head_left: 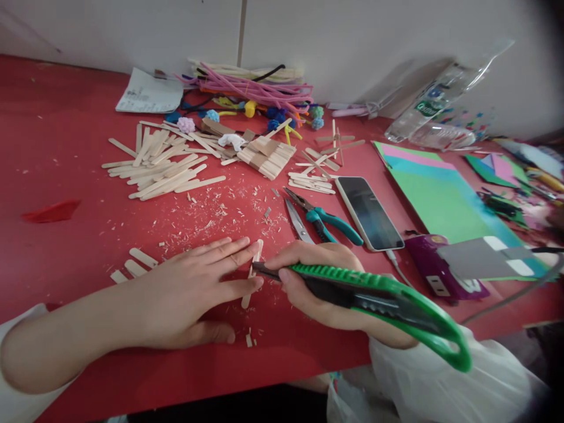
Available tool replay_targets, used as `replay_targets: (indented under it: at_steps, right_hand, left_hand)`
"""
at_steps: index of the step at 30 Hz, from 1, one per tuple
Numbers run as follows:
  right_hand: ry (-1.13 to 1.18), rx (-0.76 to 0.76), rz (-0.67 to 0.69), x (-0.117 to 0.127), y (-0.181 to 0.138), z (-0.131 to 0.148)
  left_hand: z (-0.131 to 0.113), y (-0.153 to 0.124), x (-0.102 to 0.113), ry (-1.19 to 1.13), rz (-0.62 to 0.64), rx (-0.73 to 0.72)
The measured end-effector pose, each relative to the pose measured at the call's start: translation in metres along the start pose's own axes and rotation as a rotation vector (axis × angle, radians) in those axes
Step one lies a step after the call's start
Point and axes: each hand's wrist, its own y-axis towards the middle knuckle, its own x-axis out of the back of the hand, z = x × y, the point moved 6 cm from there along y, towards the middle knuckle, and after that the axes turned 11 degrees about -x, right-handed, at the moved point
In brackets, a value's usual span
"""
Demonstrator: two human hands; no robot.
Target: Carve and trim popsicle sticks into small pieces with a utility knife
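Observation:
My right hand [321,282] is closed round a green and black utility knife [374,294], its handle pointing toward the lower right. The blade tip rests on a wooden craft stick [247,296] lying on the red table [291,346]. Spread flat, my left hand [198,288] presses on that stick with its fingertips, on both sides of the blade. Part of the stick is hidden under the fingers. Several short stick pieces [134,267] lie beyond my left wrist. Wood shavings [211,208] are scattered past my hands.
Scissors [299,223] and teal-handled pliers [330,223] lie beyond my right hand, beside a phone [370,211] on a cable. Farther back are loose craft sticks [154,161], a bundle of sticks [267,155] and pink pipe cleaners [255,91]. Coloured paper [440,194] and a plastic bottle [423,108] are right.

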Motion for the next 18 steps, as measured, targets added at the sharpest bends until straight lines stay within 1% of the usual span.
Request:
replay_targets:
  at_steps: [3,8,14,16,18]
  right_hand:
    - [-0.010,-0.010,-0.020,0.004,0.002,0.002]
    - [-0.036,0.023,-0.051,0.010,0.003,0.007]
    - [-0.021,-0.003,-0.066,0.015,0.003,0.005]
    - [-0.022,0.003,-0.067,0.015,0.003,0.004]
    - [-0.017,0.011,-0.066,0.013,0.003,0.003]
  left_hand:
    - [-0.001,0.002,0.001,0.012,-0.010,-0.006]
    - [-0.006,0.004,0.005,0.060,-0.033,0.018]
    - [0.002,0.004,0.008,0.147,-0.104,0.079]
    - [0.003,0.004,0.009,0.187,-0.126,0.069]
    - [0.001,0.004,0.012,0.237,-0.177,0.038]
